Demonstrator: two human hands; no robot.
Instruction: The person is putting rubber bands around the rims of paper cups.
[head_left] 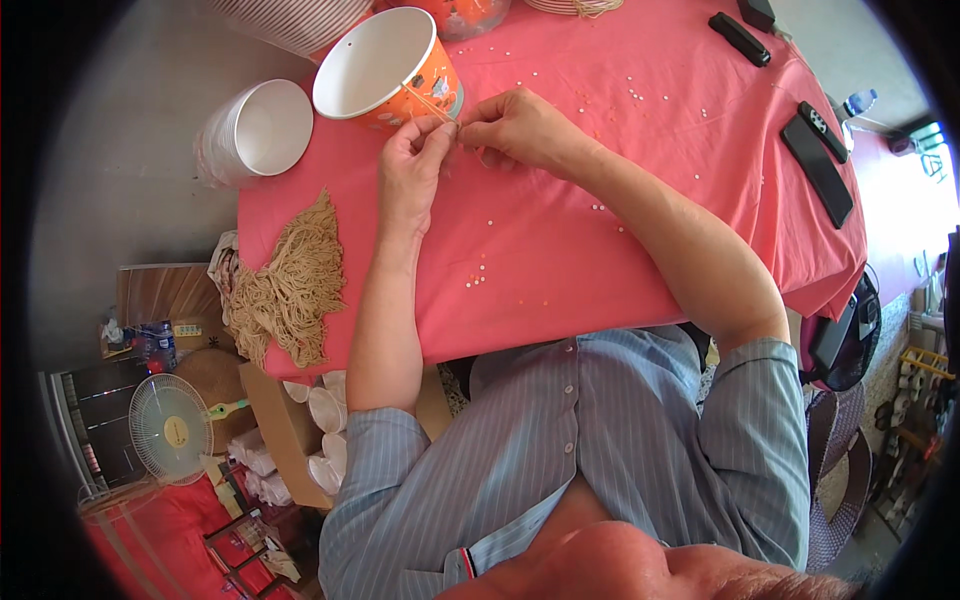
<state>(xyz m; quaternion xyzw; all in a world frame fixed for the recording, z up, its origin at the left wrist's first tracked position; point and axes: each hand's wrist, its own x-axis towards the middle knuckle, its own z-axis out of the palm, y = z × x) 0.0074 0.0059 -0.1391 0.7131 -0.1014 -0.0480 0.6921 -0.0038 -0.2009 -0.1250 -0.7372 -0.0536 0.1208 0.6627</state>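
From my end I see the L hand (412, 165) & R hand (520, 130) close together, tips pinching a thin tan string (428, 100). It runs from the rim of a round orange paper bucket, white inside (372, 65), at the far side of the pink cloth-topped counter (560, 270). Fluffy tan string pile (295, 275) sits nr the L forearm.

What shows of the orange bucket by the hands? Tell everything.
The bucket looks like coated paperboard: round, white inside, its outer wall orange with printed pictures. It is at the far left of the pink cloth, mouth open toward the camera; whether it leans is unclear. A tan cord runs from near its rim to the pinched fingertips of the left hand and right hand.
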